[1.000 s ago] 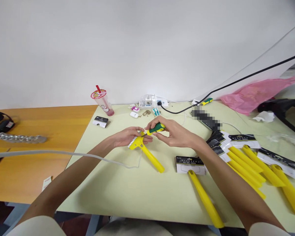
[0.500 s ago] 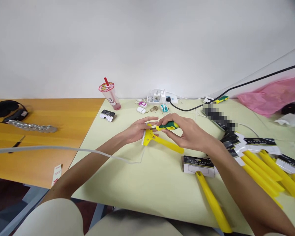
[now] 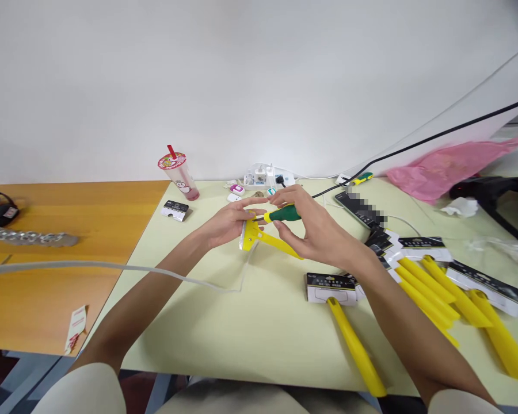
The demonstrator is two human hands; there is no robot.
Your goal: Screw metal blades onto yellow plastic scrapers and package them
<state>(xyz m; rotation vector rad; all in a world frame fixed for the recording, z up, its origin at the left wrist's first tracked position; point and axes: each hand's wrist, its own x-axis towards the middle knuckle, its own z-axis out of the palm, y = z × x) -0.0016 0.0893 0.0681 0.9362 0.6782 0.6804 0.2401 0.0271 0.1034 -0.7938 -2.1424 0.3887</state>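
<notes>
My left hand (image 3: 227,221) holds the head of a yellow scraper (image 3: 259,236) just above the pale green table (image 3: 242,328), its handle pointing right and toward me. My right hand (image 3: 315,230) grips a small screwdriver with a green and yellow handle (image 3: 284,214). The screwdriver's tip points left at the scraper's head, between my two hands. My right fingers also rest along the scraper's handle.
A packaged yellow scraper (image 3: 341,310) lies in front of my right arm, with several more (image 3: 449,282) to the right. A white cable (image 3: 112,269) crosses the left. At the back stand a pink cup (image 3: 179,175), a power strip (image 3: 267,175), a second screwdriver (image 3: 361,178) and a pink bag (image 3: 449,164).
The scraper has been lifted and turned, so its handle now points right instead of down toward me. Both hands stay on it with the screwdriver at its head. My view has shifted slightly.
</notes>
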